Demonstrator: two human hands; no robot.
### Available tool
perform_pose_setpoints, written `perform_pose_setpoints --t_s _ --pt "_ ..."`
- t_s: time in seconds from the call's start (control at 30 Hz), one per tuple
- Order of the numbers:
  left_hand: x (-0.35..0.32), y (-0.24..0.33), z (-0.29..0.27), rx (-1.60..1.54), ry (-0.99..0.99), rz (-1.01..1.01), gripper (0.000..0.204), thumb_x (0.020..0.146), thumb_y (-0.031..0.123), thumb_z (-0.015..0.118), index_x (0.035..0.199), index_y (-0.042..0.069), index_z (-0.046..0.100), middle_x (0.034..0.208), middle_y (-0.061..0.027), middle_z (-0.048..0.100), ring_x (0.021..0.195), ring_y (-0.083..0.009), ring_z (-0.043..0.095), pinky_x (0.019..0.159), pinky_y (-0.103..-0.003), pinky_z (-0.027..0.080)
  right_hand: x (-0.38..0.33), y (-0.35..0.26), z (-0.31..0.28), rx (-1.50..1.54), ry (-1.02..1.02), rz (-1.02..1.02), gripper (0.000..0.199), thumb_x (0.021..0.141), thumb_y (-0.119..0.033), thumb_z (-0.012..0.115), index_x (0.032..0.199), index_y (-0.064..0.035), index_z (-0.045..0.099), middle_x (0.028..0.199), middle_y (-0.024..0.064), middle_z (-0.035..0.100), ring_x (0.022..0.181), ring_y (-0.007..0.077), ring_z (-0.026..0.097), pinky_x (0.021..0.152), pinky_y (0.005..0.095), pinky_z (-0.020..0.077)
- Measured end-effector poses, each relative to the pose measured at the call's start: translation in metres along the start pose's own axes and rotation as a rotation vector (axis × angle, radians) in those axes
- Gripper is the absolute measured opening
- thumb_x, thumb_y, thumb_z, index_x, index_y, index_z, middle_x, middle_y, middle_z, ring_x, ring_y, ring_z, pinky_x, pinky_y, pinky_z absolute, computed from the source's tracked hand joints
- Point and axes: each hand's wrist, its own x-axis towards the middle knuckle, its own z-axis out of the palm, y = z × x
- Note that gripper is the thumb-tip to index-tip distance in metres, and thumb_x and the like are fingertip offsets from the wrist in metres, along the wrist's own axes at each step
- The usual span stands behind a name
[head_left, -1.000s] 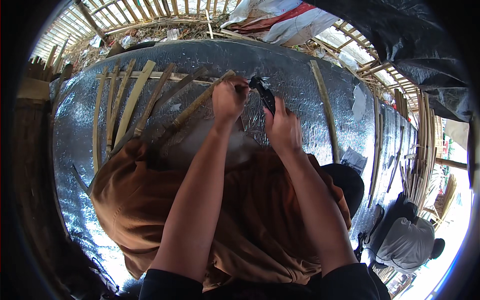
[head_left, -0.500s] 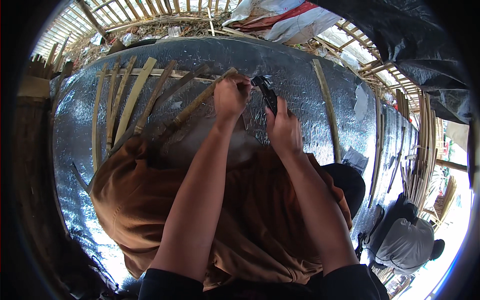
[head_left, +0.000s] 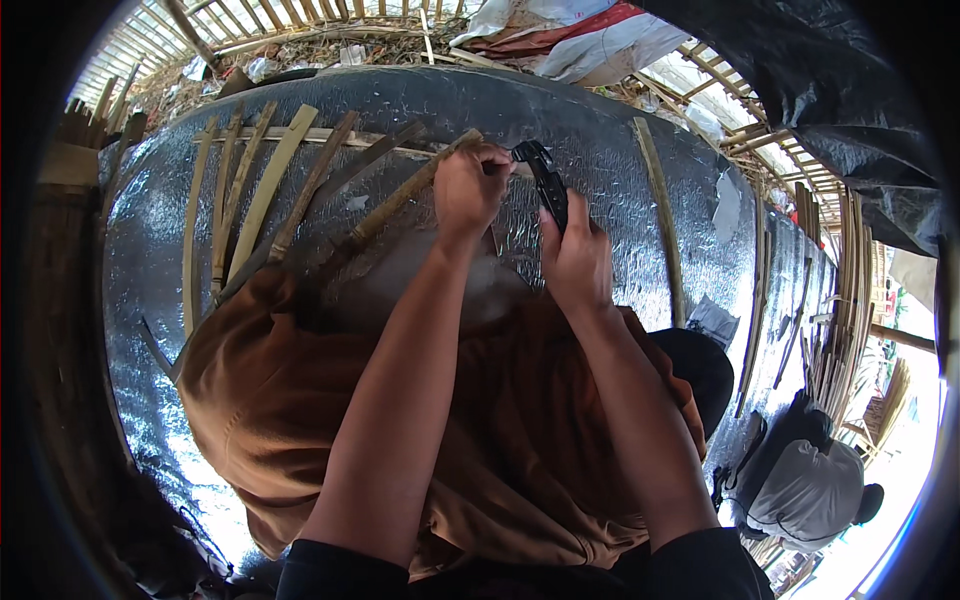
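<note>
My left hand [head_left: 467, 195] is closed in a pinch, its fingertips together near the upper end of a bamboo strip [head_left: 385, 208]. What lies between those fingertips is too small to make out. In my right hand [head_left: 580, 258] is a short black hand tool [head_left: 549, 190], hammer-like, with a crosswise head. Its head is close beside my left fingertips; whether they touch, I cannot tell. Several more bamboo strips [head_left: 272, 190] fan out to the left over a crosswise strip [head_left: 300, 136]. Brown cloth [head_left: 330, 400] covers my lap.
Shiny silver sheeting [head_left: 600, 150] lies beneath the strips. Another bamboo strip [head_left: 660, 215] rests to the right. At lower right sits what looks like a person in grey [head_left: 812, 492]. Black plastic [head_left: 810, 90] hangs at upper right, and bamboo slats [head_left: 850, 290] stand below it.
The black tool and my right hand have shifted slightly right, and the tool's head is turned a little. My left hand has moved slightly right, still pinched.
</note>
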Motion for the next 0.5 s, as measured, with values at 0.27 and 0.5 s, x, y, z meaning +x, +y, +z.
perform_pose_setpoints --t_s 0.27,0.5 --pt "0.0 -0.008 0.005 -0.115 -0.008 -0.003 0.012 0.085 0.007 0.077 0.089 -0.004 0.074 0.075 -0.0067 0.074 0.056 -0.0115 0.067 0.053 -0.028 0.052 0.002 0.0 -0.001 0.095 0.063 -0.094 0.038 0.1 -0.019 0.06 0.128 0.0023 0.044 0.081 0.0299 0.067 0.075 0.0507 0.067 0.059 0.0586 0.054" --pt "0.0 0.0 -0.001 -0.043 -0.001 -0.059 0.011 0.085 0.007 0.077 0.09 -0.003 0.074 0.075 -0.0063 0.073 0.055 -0.0104 0.066 0.052 -0.027 0.05 0.004 -0.006 -0.006 0.159 0.177 -0.135 0.034 0.1 -0.021 0.059 0.125 -0.001 0.048 0.076 0.0289 0.067 0.072 0.0512 0.067 0.058 0.0587 0.0533"
